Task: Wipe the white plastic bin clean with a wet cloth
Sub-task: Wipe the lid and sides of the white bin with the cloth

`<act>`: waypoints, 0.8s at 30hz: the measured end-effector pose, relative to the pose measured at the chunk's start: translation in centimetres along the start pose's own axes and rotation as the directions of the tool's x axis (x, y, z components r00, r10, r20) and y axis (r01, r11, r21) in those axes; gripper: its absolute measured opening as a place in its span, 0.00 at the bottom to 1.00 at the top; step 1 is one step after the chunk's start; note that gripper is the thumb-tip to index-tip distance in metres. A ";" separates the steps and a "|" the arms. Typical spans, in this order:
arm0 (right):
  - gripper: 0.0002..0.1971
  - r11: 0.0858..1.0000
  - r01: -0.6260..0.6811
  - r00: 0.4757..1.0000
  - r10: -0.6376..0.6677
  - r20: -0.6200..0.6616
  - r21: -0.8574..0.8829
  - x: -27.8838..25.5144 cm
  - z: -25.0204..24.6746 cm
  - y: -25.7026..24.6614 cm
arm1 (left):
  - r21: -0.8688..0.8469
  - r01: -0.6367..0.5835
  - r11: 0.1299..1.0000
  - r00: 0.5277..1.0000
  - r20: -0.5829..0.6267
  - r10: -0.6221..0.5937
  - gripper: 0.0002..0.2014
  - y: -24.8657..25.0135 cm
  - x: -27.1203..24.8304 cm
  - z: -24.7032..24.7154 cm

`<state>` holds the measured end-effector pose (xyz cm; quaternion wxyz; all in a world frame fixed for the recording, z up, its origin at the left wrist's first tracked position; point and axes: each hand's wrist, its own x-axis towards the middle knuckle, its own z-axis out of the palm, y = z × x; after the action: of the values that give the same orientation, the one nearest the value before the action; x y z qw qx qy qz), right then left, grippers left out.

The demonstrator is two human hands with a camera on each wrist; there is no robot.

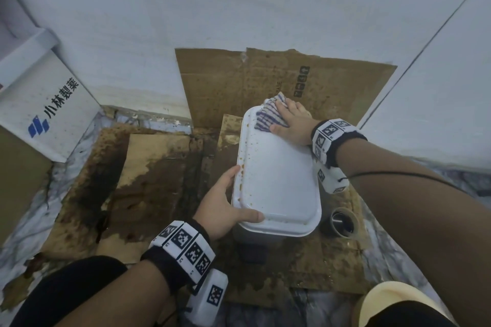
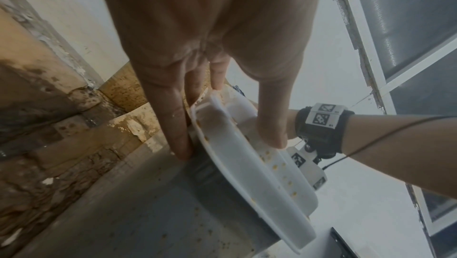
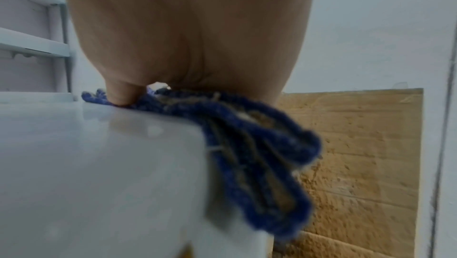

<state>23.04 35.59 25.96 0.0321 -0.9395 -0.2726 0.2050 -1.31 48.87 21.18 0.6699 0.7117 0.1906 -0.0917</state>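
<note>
The white plastic bin (image 1: 279, 180) stands on stained cardboard, its lid speckled with brown spots along the left edge. My left hand (image 1: 240, 194) grips the near-left rim, thumb on top and fingers down the side; the left wrist view shows this pinch on the bin's rim (image 2: 247, 164) by the left hand (image 2: 228, 148). My right hand (image 1: 289, 125) lies flat on a blue-and-white striped cloth (image 1: 268, 117) at the lid's far right corner. In the right wrist view the cloth (image 3: 259, 164) droops over the bin's corner (image 3: 99, 164) under the right hand (image 3: 185, 47).
Wet, brown-stained cardboard sheets (image 1: 159, 180) cover the floor and lean against the white wall. A white box with a blue logo (image 1: 47, 114) stands at the left. A tape roll (image 1: 342, 221) lies by the bin's near right corner. A beige slipper (image 1: 393, 300) is at the lower right.
</note>
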 end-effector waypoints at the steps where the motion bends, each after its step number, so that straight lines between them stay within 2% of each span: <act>1: 0.39 1.000 0.011 1.000 -0.011 0.008 -0.017 0.2 -0.1 -0.2 | -0.007 0.004 1.000 1.000 0.004 -0.004 0.57 0.0 0.0 0.0; 9: 0.38 0.994 0.023 0.998 -0.016 0.069 -0.110 0.2 -1.0 -1.6 | -0.095 0.008 0.995 1.000 0.025 -0.005 0.59 0.0 0.0 0.0; 12: 0.37 0.982 0.065 0.995 -0.051 0.081 -0.178 -0.2 -0.7 -2.8 | -0.101 0.005 0.995 0.999 0.035 -0.001 0.60 -0.2 0.1 0.0; 17: 0.35 0.972 0.136 0.986 -0.114 0.118 -0.191 -1.8 0.4 -5.2 | -0.120 -0.007 0.993 0.999 0.047 0.013 0.63 -0.4 0.1 0.1; 20: 0.34 0.968 0.156 0.981 -0.129 0.144 -0.196 -3.2 1.1 -6.0 | -0.137 -0.034 0.990 0.998 0.051 0.042 0.60 -0.5 0.0 0.1; 24: 0.35 0.970 0.168 0.977 -0.140 0.162 -0.175 -5.7 2.0 -6.6 | -0.160 -0.089 0.983 0.993 0.061 0.100 0.51 -0.5 -0.1 0.3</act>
<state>14.59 38.10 27.30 -0.0611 -0.8964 -0.3644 0.2447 -1.58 48.63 20.71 0.7338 0.6613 0.1398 -0.0689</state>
